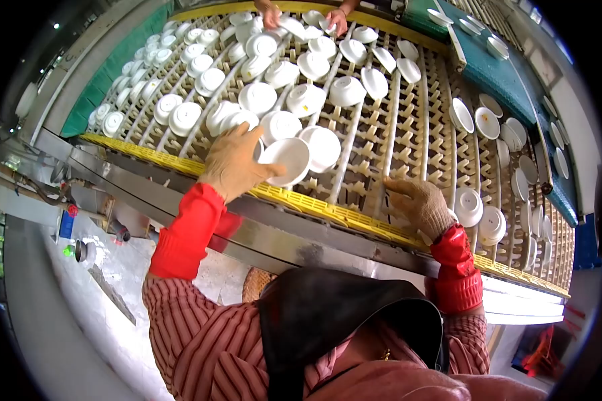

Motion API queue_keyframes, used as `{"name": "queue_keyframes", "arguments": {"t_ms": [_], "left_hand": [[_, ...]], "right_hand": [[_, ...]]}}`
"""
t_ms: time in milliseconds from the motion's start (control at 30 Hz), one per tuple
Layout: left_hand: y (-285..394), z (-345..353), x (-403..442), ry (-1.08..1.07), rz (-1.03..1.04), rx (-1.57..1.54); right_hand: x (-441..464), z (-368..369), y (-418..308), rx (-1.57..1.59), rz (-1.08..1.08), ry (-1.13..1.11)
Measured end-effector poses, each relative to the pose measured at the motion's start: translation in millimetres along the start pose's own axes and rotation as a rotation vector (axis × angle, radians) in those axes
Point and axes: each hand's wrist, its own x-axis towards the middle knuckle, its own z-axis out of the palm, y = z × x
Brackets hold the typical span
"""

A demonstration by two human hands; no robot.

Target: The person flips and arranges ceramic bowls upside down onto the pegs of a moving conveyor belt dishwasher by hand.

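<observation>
My left hand (233,162), in a tan glove, is spread against a cluster of white bowls at the near edge of a pegged conveyor. Its thumb touches a tilted white bowl (289,159), and its fingers reach over another white bowl (239,119). An overturned bowl (322,148) rests just right of these. My right hand (420,206), also gloved, is over the pegs near the yellow edge, fingers stretched leftward and nothing visible in them. To its right, two white bowls (469,206) (492,224) stand on the pegs.
The pegged conveyor (374,160) carries many more bowls, left and right. A yellow guard (328,208) runs along its near edge. Another person's hands (338,21) handle bowls at the far side. A teal belt (495,83) with dishes lies at right.
</observation>
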Motion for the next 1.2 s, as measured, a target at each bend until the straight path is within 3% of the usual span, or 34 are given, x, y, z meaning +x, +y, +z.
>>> {"name": "queue_keyframes", "arguments": {"t_ms": [33, 67, 167, 200, 333, 433, 500, 533, 633, 700, 767, 800, 867, 967, 1033, 1067, 1100, 1167, 1200], "left_hand": [[-4.9, -5.4, -6.9, -0.025, -0.06, 0.051], [-27.5, 21.0, -13.4, 0.175, 0.01, 0.199], [-6.2, -4.5, -9.9, -0.206, -0.183, -0.021], [-15.0, 18.0, -10.0, -0.102, -0.15, 0.063], [-15.0, 30.6, -1.9, -0.061, -0.135, 0.048], [-20.1, 34.2, -7.7, 0.016, -0.147, -0.191], [-14.5, 27.4, -11.4, 0.114, -0.039, -0.216], [-10.5, 18.8, -10.3, 0.15, 0.042, -0.166], [-12.2, -22.8, 25.2, 0.365, 0.256, 0.173], [-37.3, -76.5, 84.3, 0.633, 0.176, 0.338], [-67.1, -130.4, 129.0, 0.879, -0.116, 0.551], [-69.0, -141.2, 139.5, 0.935, -0.194, 0.585], [-46.4, -129.7, 132.1, 0.852, 0.074, 0.27], [6.7, -56.1, 90.5, 0.513, 0.317, -0.138], [23.6, 5.4, 56.3, 0.141, 0.385, -0.336], [56.1, -11.0, 42.4, -0.262, 0.335, -0.279], [34.4, 45.5, 33.8, 0.097, 0.651, -0.173], [57.1, 27.2, 19.7, 0.06, 0.652, 0.126], [56.6, 30.9, 19.0, 0.08, 0.612, 0.124]], "right_hand": [[1.3, -1.3, 0.0, 0.004, -0.007, 0.004], [1.4, -1.8, -1.0, 0.01, -0.013, 0.008], [0.5, 4.0, 2.6, 0.003, -0.04, 0.031], [1.2, 4.1, 3.8, -0.013, -0.041, 0.029], [0.9, 6.5, 11.3, -0.014, 0.003, 0.008], [-0.5, 4.5, 9.1, -0.009, -0.004, 0.019], [0.5, 1.6, 6.5, -0.028, -0.007, -0.003], [-0.3, 1.9, 12.6, -0.066, -0.193, 0.043], [2.0, 7.2, 14.2, -0.017, -0.083, 0.039], [0.1, 6.2, 12.2, 0.028, -0.088, 0.034], [-1.5, -2.2, -5.2, 0.061, 0.025, 0.01], [-2.0, 1.1, 2.3, 0.087, -0.031, 0.031], [-0.3, -1.9, 3.6, 0.041, -0.023, 0.012], [1.2, 1.1, 6.5, 0.017, -0.07, 0.036], [2.6, -0.7, 1.5, 0.017, -0.028, 0.021], [2.0, -1.7, 0.3, 0.01, -0.003, 0.006], [0.4, -0.4, 0.9, 0.027, 0.006, 0.0], [-1.1, -1.0, 2.8, 0.05, 0.02, 0.002], [0.4, 0.6, 4.6, 0.048, 0.017, 0.012]]}}
